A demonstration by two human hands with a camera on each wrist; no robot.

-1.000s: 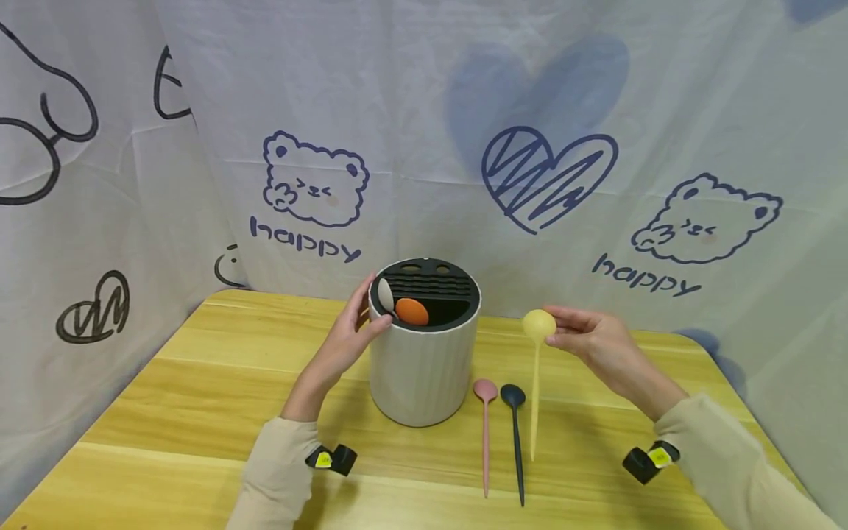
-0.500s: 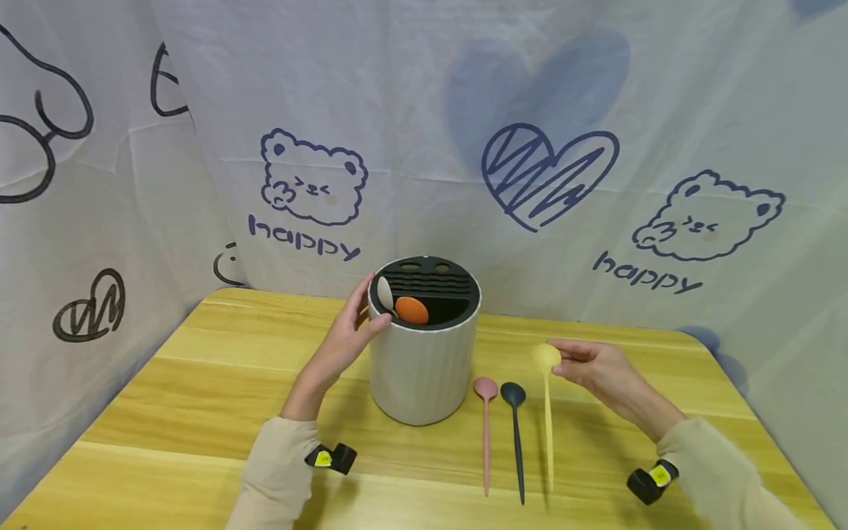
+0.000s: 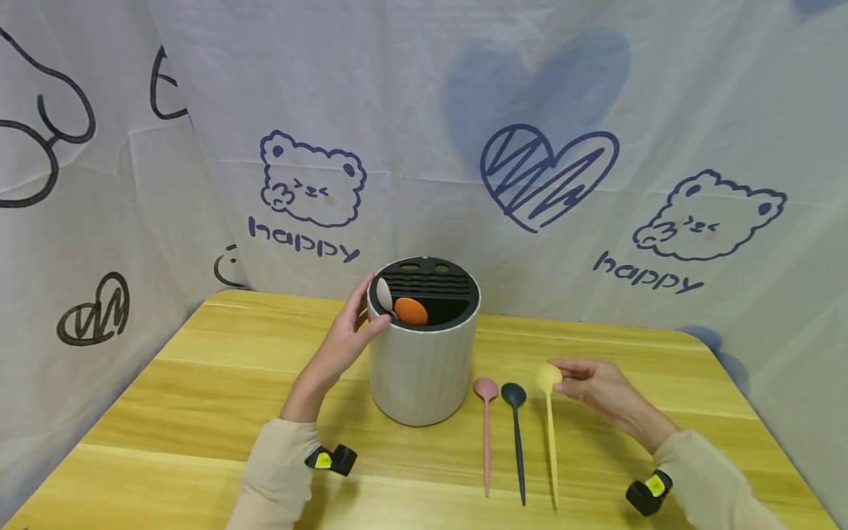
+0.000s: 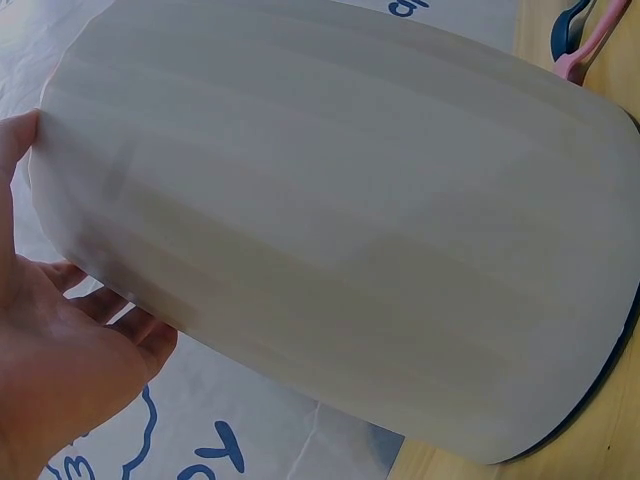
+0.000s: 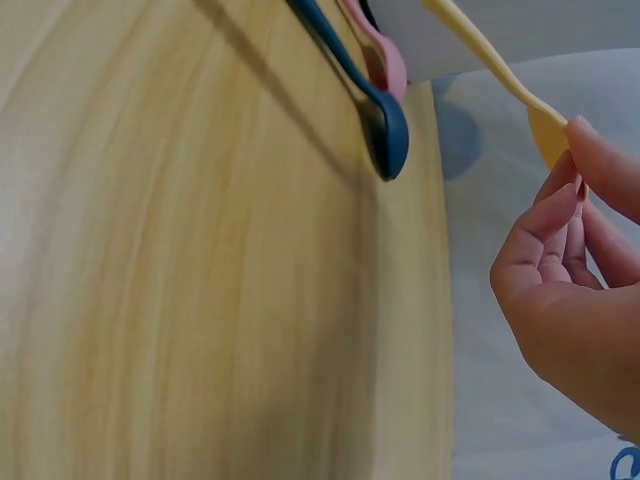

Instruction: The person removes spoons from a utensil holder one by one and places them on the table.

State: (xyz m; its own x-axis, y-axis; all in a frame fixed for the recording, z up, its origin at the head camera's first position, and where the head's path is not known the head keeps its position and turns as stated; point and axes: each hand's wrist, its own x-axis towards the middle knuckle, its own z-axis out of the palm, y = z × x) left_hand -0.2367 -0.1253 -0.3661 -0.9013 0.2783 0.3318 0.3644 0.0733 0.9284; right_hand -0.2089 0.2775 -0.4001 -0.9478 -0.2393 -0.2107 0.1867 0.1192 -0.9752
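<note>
The light ribbed container [image 3: 424, 375] stands upright on the wooden table [image 3: 199, 383]. Clock positions refer to the container in the head view; 12 o'clock is away from the person.

The left grip [image 3: 344, 335] is at 9 o'clock and holds the container near its top: thumb at the near rim, fingers curled against the far side. The right grip [image 3: 599, 389], between 3 and 4 o'clock, pinches the yellow spoon [image 3: 548, 377] at its bowl, between thumb and fingers. The yellow spoon's handle points to 6 o'clock; whether its tip touches the table cannot be determined.

The pink spoon [image 3: 486, 389] and the dark blue spoon [image 3: 513, 395] lie apart on the table between 4 and 5 o'clock, handles likewise toward 6 o'clock. The pink spoon is nearer the container; the dark blue spoon lies between the pink and yellow spoons.

A black insert [image 3: 427, 285] tops the container, with slats across it and 2 oval holes toward 12 o'clock. Within its rim, the off-white spoon [image 3: 384, 294] sits at 9 o'clock and the orange spoon [image 3: 411, 311] between 7 and 8 o'clock, bowls uppermost. A printed white cloth [image 3: 411, 73] hangs at 12 o'clock.
</note>
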